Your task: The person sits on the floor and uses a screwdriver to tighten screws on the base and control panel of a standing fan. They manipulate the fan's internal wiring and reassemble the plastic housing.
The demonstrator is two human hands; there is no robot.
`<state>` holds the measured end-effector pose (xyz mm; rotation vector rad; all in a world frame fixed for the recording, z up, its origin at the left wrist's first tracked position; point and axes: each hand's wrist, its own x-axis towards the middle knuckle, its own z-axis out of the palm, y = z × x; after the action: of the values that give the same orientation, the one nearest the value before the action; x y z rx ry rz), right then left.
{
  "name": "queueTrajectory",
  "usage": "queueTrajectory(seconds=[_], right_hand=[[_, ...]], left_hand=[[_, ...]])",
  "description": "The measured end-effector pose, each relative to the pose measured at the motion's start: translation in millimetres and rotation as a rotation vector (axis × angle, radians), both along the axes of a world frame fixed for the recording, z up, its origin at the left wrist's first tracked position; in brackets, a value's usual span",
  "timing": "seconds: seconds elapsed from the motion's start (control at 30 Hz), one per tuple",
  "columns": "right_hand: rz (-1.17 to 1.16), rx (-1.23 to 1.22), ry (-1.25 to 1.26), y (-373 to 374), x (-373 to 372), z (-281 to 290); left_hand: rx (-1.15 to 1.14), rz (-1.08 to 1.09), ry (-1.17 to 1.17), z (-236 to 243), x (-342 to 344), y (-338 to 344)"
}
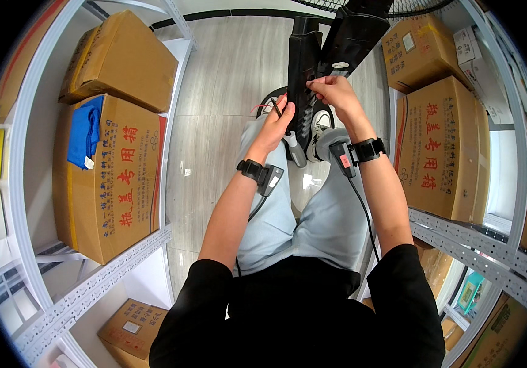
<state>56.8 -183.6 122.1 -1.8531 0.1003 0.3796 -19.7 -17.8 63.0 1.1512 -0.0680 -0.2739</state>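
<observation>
the likeliest trouble lay with the thin red wire [260, 107]: it hung loose by the left hand [271, 129], and if the tall black housing [301, 58] had been tugged or turned, the wire could have snagged or pulled free. the housing was narrow and leaned close to a second black piece [350, 40], so a sideways push from either hand might have tipped or twisted it. anything small at the right fingertips could have slipped into the dark gap between the pieces, or down by the shoes [318, 127], since the work was done in mid-air above the floor [214, 86].

the housing stood between the two hands, ahead of the person's knees. its lower part was just to the right of the left hand, whose fingers were closed around a slim black rod [276, 108]; whether they also touched the housing was hard to tell. the right hand [341, 98] reached in from the other side, its thumb and forefinger bunched at the housing's right edge; i could not tell whether they grasped anything. a grey handle [296, 153] showed just below the housing's lower end, nearer the person, with neither hand on it.
</observation>
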Motion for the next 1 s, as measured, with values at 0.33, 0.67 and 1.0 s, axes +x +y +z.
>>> queueTrajectory(seconds=[0.33, 0.67, 1.0], right_hand=[[0.031, -0.315, -0.230, 10, -9, 7], [-0.066, 0.215, 0.302, 0, 4, 6], [-0.020, 0.141, 0.133, -1, 7, 0]], left_hand=[[-0.022, 0.019, 0.028, 0, -1, 2], [0.019, 0.001, -0.078, -9, 3, -1], [0.053, 0.007, 0.029, 5, -1, 1]])
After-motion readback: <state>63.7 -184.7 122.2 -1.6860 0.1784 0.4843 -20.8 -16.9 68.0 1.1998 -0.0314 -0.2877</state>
